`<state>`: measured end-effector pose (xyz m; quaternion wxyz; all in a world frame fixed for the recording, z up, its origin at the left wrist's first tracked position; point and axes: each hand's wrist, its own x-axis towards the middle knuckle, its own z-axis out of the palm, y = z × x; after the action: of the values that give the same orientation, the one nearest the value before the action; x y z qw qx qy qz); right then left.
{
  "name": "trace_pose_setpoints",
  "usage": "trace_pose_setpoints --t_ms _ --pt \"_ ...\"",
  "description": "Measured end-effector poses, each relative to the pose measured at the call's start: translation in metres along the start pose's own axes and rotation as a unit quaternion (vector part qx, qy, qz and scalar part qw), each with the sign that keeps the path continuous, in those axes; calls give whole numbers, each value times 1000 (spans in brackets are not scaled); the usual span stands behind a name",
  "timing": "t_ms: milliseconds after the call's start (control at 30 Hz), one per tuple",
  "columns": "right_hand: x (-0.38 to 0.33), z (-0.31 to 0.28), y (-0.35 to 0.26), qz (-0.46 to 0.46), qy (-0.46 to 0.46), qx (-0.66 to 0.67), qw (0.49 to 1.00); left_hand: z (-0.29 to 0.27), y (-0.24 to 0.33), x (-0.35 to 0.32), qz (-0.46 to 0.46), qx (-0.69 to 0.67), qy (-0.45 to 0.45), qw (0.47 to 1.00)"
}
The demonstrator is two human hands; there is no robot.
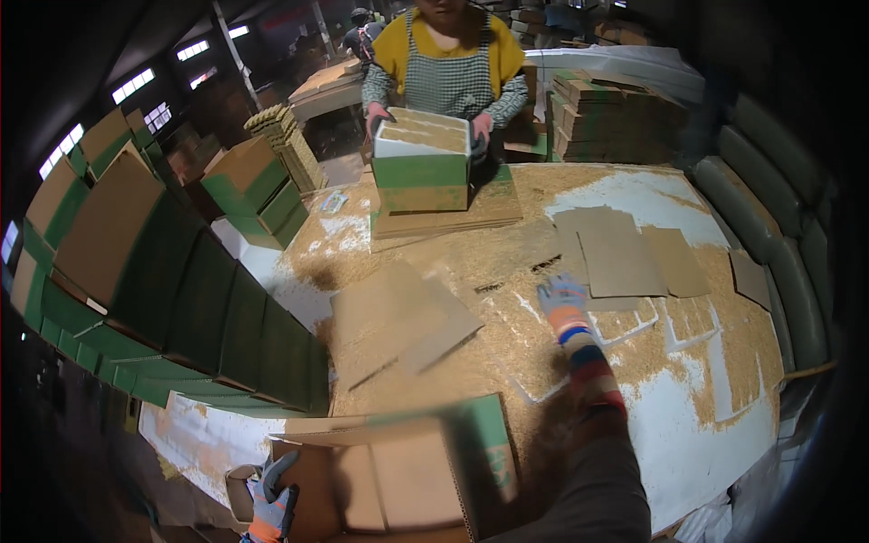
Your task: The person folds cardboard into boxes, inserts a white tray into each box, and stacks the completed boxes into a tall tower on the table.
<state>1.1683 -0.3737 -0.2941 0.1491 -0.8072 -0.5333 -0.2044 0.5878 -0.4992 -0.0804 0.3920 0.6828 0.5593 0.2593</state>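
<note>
An open cardboard box with green on its outside stands at the near edge of the table, blurred along its rim. At its left side is my left hand, in a grey and orange glove, closed on the box's edge. My right arm, in a striped cuff, stretches forward over the table. My right hand, gloved in grey and orange, has its fingers extended beside a blurred cardboard sheet; whether they touch it I cannot tell. Flat grey-brown sheets lie just beyond that hand, and more sheets lie left of it.
Green and brown boxes stack high at the left. Across the table, strewn with brown crumbs, a person holds a filled green box on stacked cardboard. Dark padded cushions line the right; folded cartons are piled behind.
</note>
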Motion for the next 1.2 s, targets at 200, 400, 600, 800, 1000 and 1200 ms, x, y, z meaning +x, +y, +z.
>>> trace_pose_setpoints --t_ms 200,400,600,800,1000,1200 --pt "-37 -42 -3 71 -83 87 990 3 -9 2 -5 -40 1 999" --pt "2 -62 8 134 -518 211 818 0 -8 -4 22 -15 -5 1000" --pt "-26 -56 -4 74 -392 402 825 -1 -2 -6 11 -65 -19 998" --pt "19 -166 21 119 -235 444 856 -11 -12 -6 107 -91 -30 990" --pt "15 -382 -65 142 -290 709 627 23 -33 27 192 -202 -4 960" --pt "-26 -397 -168 50 -408 639 650 36 -24 37 87 -326 -9 941"
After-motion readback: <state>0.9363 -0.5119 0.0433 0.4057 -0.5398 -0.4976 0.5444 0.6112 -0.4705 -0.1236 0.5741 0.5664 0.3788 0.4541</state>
